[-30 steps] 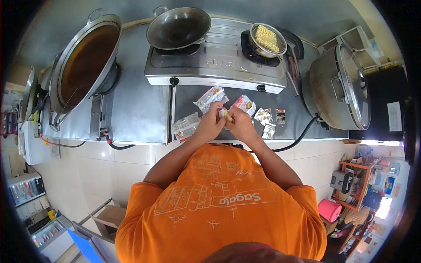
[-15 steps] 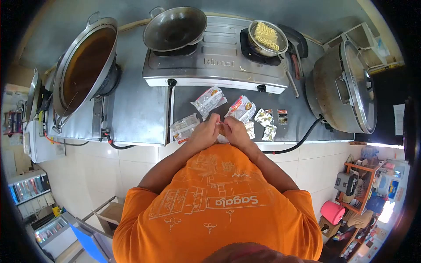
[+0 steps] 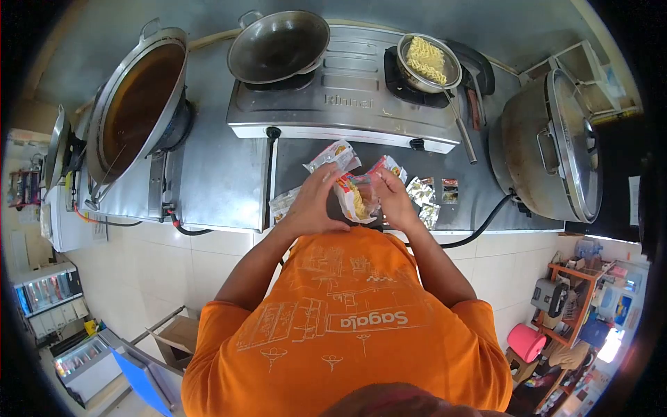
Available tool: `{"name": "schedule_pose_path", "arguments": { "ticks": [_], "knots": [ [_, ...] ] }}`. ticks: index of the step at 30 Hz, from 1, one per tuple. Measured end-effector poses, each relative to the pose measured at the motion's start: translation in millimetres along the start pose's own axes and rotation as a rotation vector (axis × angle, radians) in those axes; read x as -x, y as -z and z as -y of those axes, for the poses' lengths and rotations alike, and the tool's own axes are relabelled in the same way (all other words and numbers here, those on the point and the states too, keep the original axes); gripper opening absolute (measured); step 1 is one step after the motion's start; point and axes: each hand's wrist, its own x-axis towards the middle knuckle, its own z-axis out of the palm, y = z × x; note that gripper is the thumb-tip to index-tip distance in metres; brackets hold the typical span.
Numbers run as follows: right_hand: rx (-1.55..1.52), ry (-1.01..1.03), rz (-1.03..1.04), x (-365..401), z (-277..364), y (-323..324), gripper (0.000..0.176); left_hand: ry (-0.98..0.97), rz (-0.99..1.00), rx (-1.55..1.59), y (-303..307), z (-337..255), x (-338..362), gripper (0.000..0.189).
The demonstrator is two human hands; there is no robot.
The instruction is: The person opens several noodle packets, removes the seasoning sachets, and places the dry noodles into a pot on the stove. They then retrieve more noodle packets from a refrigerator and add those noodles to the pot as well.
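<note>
A torn-open instant noodle packet (image 3: 358,199) shows a pale yellow noodle block through its opening, just in front of my shirt. My right hand (image 3: 394,200) grips the packet's right side between thumb and fingers. On the other side, my left hand (image 3: 310,203) is spread in a C shape, its fingertips at the packet's upper left edge and its thumb well apart below. Behind the hands lie an empty-looking wrapper (image 3: 335,156) and a red-and-white wrapper (image 3: 393,167), partly covered. Another clear wrapper (image 3: 283,203) is half hidden by my left hand.
Silver seasoning sachets (image 3: 422,198) and dark sachets (image 3: 449,190) lie to the right. Behind is a two-burner stove (image 3: 347,104) with a wok (image 3: 278,48) and a long-handled strainer (image 3: 458,128) holding noodles in a pot. A lidded pot (image 3: 531,139) stands right, a broth pan (image 3: 135,104) left.
My hands have moved apart from a close pinch at the packet's top. The packet has come open, baring the noodles, and my left fingers have spread.
</note>
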Motion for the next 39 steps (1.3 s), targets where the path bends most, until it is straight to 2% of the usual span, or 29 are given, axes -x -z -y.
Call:
{"name": "schedule_pose_path", "arguments": {
  "ticks": [3,6,7,10,11,12,14,15,16,18,21,24,25,26,28,29,31,34,36,37,39],
  "knots": [
    [-0.195,-0.131,0.097,5,32,-6,0.011,-0.058,-0.069,-0.091,-15,-6,-10,0.107],
    [0.107,0.206,-0.138,16,55,-19,0.012,-0.073,-0.184,-0.069,-25,-9,-20,0.101],
    [0.240,0.276,-0.156,19,56,-18,0.023,-0.061,-0.202,-0.065,-24,-14,-20,0.099],
    [0.819,0.460,-0.024,37,75,-14,0.028,-0.037,-0.163,-0.072,-16,-22,-19,0.098],
    [0.786,0.278,0.040,41,84,-16,0.036,-0.050,-0.151,-0.065,-14,-22,-17,0.098],
    [0.765,0.201,0.040,46,96,-23,0.041,-0.068,-0.140,-0.060,-13,-20,-16,0.097],
    [0.765,0.304,0.087,40,79,-25,0.045,-0.131,-0.098,-0.097,-19,-11,-8,0.095],
    [0.820,0.252,0.019,40,58,-24,0.046,-0.127,-0.049,-0.099,-15,-15,-5,0.094],
    [0.754,0.168,-0.004,43,64,-30,0.045,-0.122,-0.001,-0.103,-12,-17,-2,0.094],
    [0.771,0.212,-0.079,44,43,-26,0.038,-0.094,0.015,-0.108,-14,-13,3,0.095],
    [0.600,0.223,-0.341,55,63,-37,0.020,0.011,0.041,-0.092,-21,-7,16,0.097],
    [0.606,0.122,-0.424,68,97,-35,0.019,0.040,0.021,0.039,-27,-3,21,0.097],
    [0.443,0.025,-0.432,68,93,-26,0.020,0.049,0.025,0.033,-28,-2,21,0.097],
    [0.527,0.028,-0.413,66,95,-13,0.015,0.086,0.055,0.001,-29,1,18,0.098],
    [0.122,-0.037,-0.478,53,96,7,0.010,0.182,0.129,-0.063,-29,1,23,0.099],
    [-0.031,-0.062,-0.454,48,118,12,0.010,0.222,0.189,-0.134,-30,2,21,0.102],
    [-0.198,-0.023,-0.408,29,132,41,0.025,0.320,0.304,-0.277,-34,6,18,0.107],
    [-0.351,0.052,-0.337,0,187,73,0.037,0.342,0.322,-0.472,-45,14,18,0.110],
    [-0.314,0.142,-0.355,-36,200,113,0.039,0.368,0.328,-0.534,-41,1,11,0.110],
    [-0.197,0.074,-0.323,-52,213,134,0.035,0.372,0.326,-0.567,-38,-5,1,0.110],
    [0.193,0.118,-0.360,-89,225,169,0.024,0.405,0.244,-0.458,-32,-16,-13,0.108]
  ]
}}
